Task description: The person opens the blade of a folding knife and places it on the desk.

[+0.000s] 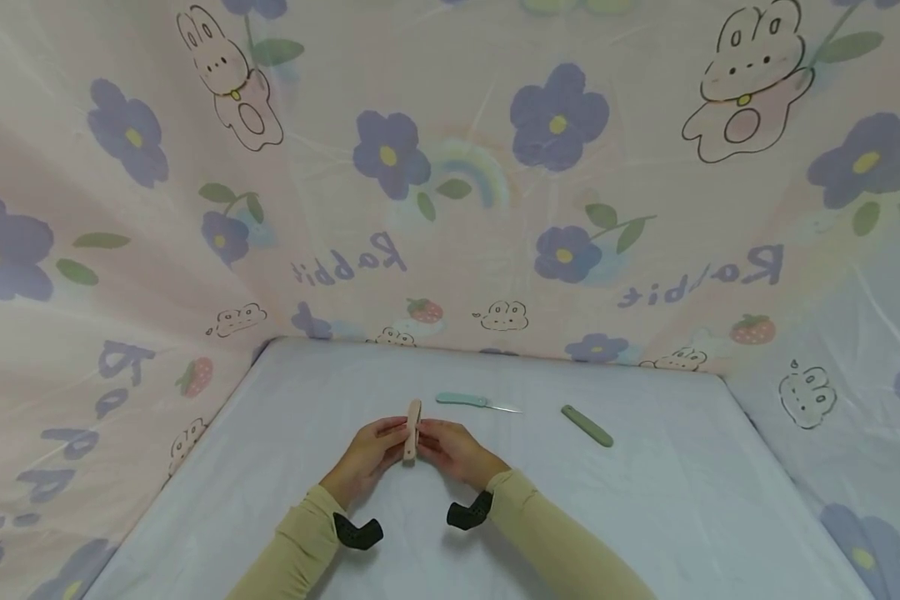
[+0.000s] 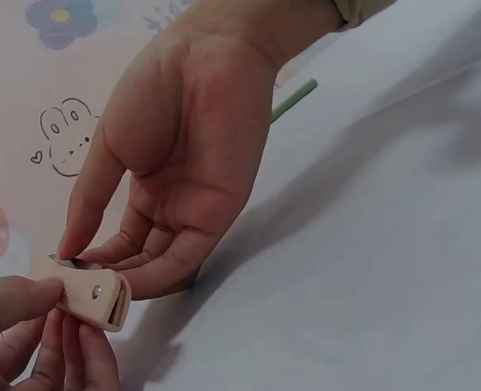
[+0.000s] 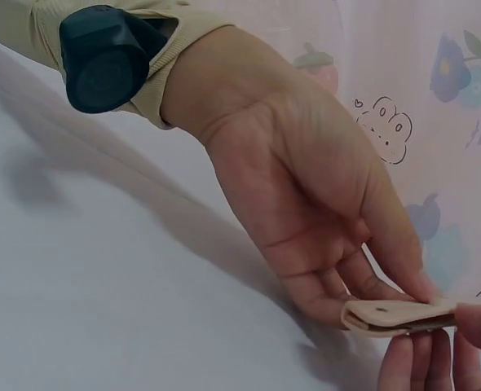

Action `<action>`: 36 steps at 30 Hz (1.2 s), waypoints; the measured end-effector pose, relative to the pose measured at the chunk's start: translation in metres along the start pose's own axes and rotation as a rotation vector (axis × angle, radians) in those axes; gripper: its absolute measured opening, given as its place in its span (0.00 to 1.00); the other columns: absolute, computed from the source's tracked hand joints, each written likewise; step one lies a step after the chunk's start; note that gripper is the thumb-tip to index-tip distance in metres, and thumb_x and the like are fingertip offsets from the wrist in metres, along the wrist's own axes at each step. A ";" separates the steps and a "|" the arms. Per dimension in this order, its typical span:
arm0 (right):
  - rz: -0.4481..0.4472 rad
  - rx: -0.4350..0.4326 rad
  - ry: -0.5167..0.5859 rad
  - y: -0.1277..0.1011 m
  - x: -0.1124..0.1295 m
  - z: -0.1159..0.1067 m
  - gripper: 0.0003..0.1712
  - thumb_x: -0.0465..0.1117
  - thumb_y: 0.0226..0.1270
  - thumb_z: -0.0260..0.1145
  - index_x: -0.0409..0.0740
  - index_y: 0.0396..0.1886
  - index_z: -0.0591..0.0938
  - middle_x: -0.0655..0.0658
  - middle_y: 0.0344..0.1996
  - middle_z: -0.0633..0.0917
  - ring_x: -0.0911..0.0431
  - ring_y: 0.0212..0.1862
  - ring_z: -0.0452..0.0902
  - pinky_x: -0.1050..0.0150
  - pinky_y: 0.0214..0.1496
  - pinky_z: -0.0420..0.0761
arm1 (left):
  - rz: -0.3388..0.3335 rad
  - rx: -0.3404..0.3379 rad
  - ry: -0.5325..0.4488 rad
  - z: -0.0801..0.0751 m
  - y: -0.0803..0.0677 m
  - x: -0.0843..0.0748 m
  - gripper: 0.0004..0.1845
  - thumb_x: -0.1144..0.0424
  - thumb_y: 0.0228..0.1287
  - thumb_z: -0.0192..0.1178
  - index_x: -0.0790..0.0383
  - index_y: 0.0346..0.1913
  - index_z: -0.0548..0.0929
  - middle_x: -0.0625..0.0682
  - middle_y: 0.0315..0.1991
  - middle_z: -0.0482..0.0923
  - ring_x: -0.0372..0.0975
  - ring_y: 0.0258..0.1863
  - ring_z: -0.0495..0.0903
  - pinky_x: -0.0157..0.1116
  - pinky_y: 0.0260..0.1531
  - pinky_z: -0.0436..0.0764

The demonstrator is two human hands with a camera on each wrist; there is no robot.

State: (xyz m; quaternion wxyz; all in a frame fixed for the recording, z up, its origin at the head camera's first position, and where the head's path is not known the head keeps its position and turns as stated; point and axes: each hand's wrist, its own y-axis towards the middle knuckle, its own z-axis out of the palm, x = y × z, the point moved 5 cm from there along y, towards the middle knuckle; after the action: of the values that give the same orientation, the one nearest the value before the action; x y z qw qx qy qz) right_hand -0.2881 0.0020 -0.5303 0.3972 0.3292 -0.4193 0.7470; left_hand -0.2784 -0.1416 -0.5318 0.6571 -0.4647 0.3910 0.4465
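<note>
Both hands hold a pale pink folding knife between them, its riveted end toward the person. From the left, my left hand grips the handle, with its thumb against the side. Opposite it, my right hand pinches the knife with its thumb at the slotted edge. A sliver of grey metal blade shows there beside the right thumb. Most of the blade is hidden by the handle and fingers.
Beyond the hands lies a light blue folding knife with its blade out, pointing right. Farther right is a green folding knife with no blade showing. A white-covered table meets patterned fabric walls at the back and sides.
</note>
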 end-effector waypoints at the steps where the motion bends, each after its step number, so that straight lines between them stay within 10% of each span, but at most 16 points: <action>1: -0.004 0.005 -0.001 -0.002 0.000 -0.001 0.24 0.37 0.68 0.59 0.28 0.59 0.69 0.37 0.50 0.77 0.53 0.50 0.75 0.61 0.55 0.74 | -0.011 0.010 -0.014 0.002 -0.001 0.001 0.24 0.67 0.64 0.58 0.71 0.61 0.68 0.61 0.53 0.73 0.42 0.47 0.77 0.38 0.47 0.77; 13: -0.055 0.032 -0.099 -0.029 -0.001 -0.021 0.22 0.38 0.67 0.60 0.27 0.55 0.71 0.37 0.47 0.78 0.54 0.46 0.77 0.61 0.51 0.76 | -0.109 0.111 -0.113 0.024 -0.017 0.013 0.28 0.64 0.63 0.60 0.67 0.63 0.64 0.58 0.48 0.76 0.41 0.42 0.78 0.36 0.40 0.79; 36: -0.088 0.173 -0.309 -0.067 0.003 -0.045 0.16 0.42 0.65 0.63 0.31 0.40 0.77 0.43 0.31 0.82 0.57 0.33 0.79 0.64 0.38 0.81 | -0.100 0.274 0.011 0.055 -0.035 0.022 0.26 0.58 0.64 0.59 0.62 0.62 0.66 0.56 0.47 0.79 0.42 0.40 0.81 0.37 0.38 0.81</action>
State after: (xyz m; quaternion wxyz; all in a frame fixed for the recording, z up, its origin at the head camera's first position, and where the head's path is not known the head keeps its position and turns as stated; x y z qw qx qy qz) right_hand -0.2385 0.0656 -0.5229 0.3304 0.4912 -0.3946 0.7027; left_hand -0.2326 -0.0897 -0.5288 0.7337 -0.3920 0.4283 0.3530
